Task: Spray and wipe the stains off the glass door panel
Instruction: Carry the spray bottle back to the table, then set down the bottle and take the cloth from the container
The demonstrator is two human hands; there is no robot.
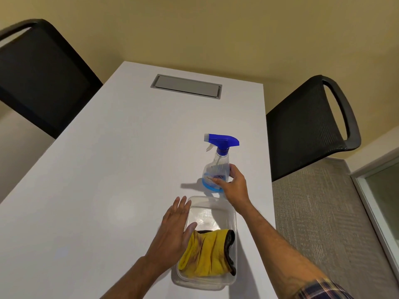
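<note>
The spray bottle point(216, 169) is gripped low on its body by the right hand point(234, 184), centre-right of frame, upright on the table point(108, 169), likely for pickup. The left hand point(174, 225) is held flat and released against the clear tub point(210, 212), probably steadying it. The yellow cloth point(207, 253) is kept inside, lower centre. Glass panel point(384, 190) is glimpsed at right edge; stains not discernible.
</note>
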